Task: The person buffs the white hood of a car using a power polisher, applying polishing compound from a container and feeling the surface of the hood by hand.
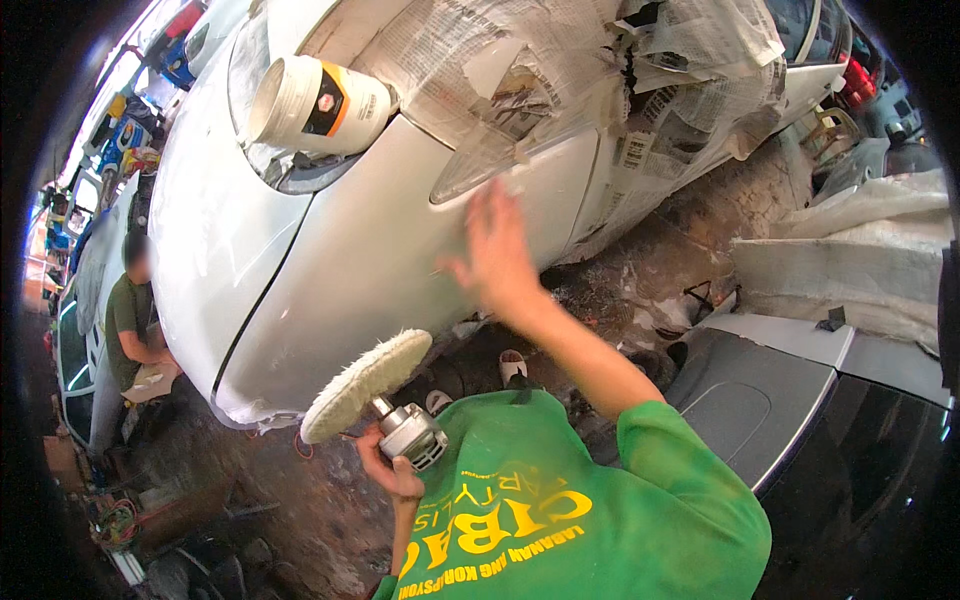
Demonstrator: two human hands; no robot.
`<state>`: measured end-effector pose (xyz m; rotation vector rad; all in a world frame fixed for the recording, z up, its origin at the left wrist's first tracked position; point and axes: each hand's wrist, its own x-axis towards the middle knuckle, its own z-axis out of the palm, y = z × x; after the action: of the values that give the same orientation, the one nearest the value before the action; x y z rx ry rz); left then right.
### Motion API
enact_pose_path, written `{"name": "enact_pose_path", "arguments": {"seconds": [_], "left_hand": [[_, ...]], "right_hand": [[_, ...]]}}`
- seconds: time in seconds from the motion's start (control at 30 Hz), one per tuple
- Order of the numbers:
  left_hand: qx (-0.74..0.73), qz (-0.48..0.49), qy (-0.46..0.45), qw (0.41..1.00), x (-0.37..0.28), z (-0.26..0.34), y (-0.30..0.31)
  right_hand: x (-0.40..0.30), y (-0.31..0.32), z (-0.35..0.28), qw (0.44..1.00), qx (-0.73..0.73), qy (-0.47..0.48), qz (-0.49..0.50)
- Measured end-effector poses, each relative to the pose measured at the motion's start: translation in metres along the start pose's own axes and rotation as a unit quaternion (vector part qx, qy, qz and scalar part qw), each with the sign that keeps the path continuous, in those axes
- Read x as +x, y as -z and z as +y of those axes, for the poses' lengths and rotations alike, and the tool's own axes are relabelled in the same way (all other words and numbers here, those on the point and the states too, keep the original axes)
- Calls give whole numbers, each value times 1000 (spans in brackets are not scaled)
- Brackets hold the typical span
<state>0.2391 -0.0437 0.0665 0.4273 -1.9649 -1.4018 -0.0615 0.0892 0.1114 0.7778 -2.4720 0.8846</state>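
Observation:
At the lower middle, my left hand [390, 465] grips the metal head of a rotary polisher [414, 435]. The polisher's white wool pad [367, 384] is tilted up near the lower edge of a silver car panel [390, 225]. My right hand [496, 251], blurred, reaches over that panel with fingers apart and nothing held. Whether its palm touches the paint cannot be told. Just beyond its fingertips lies a masked headlight-shaped opening [472, 169]. Newspaper masking [450, 52] covers the parts behind, torn in places.
A white plastic bucket [341, 109] lies tilted on the car's upper surface. At left, another person [131, 322] sits by the car. A dark grey car body part [739, 390] stands close on my right. Coiled cables [116, 517] lie on the stained floor [300, 525].

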Motion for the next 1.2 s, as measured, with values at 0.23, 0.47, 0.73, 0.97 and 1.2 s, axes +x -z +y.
{"name": "enact_pose_path", "arguments": {"seconds": [0.23, 0.47, 0.73, 0.97, 1.2], "left_hand": [[12, 0, 12, 1000, -5, 7, 1], [43, 14, 7, 999, 0, 10, 10], [9, 61, 2, 998, 1, 2, 25], [30, 104, 9, 994, 0, -6, 69], [-50, 309, 37, 949, -12, -38, 146]], "right_hand": [[-13, -11, 51, 928, 220, -253, 165], [-76, -44, 28, 910, 327, -245, -75], [-101, -89, -75, 876, 382, -95, -278], [-84, -121, -112, 955, 280, -83, -40], [-120, -172, -161, 963, -89, 198, -162]]}}
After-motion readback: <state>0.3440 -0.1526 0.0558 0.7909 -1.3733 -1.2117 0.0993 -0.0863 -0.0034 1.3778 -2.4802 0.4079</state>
